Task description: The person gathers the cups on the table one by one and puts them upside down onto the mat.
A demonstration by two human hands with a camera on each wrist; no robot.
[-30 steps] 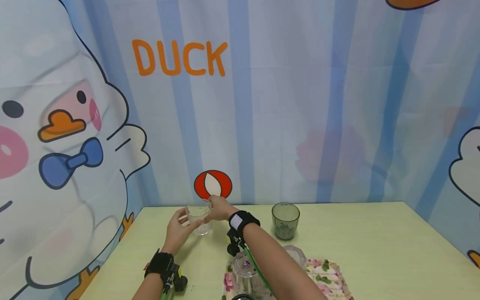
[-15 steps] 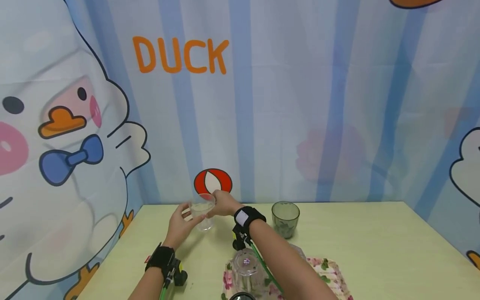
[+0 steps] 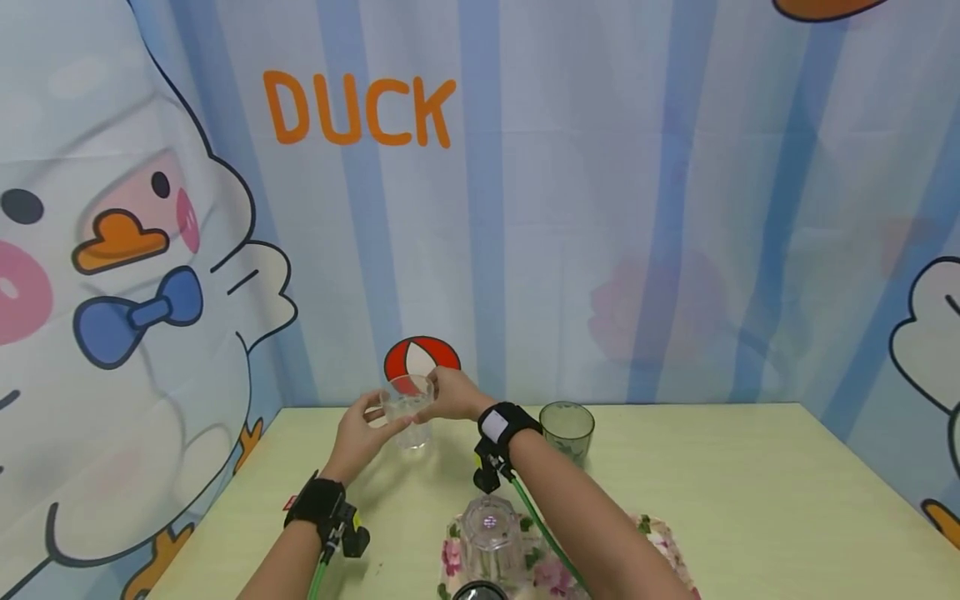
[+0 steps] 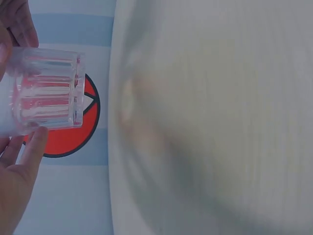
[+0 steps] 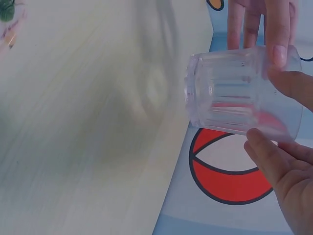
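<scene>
A clear faceted drinking glass (image 3: 408, 406) is held upright above the table, its thick base apart from the surface. My left hand (image 3: 358, 440) grips its left side, thumb across the near face. From the right, my right hand (image 3: 454, 395) pinches the glass near its rim. Fingers of both hands lie against the clear wall of the glass (image 5: 230, 90) in the right wrist view. In the left wrist view, the base of the glass (image 4: 73, 93) points toward the table, and part of the right hand is cut off by the frame.
A greenish tumbler (image 3: 567, 429) stands behind my right forearm. In front, a floral tray (image 3: 452, 554) bears an upside-down clear glass (image 3: 491, 533). A dark-rimmed round object (image 3: 480, 592) is cut off at the bottom edge. A duck-print curtain (image 3: 555, 208) hangs behind the pale table (image 3: 720, 483).
Both hands have raised the glass and shifted it slightly right. My right forearm has moved right too, and now hides a second clear glass on the tray.
</scene>
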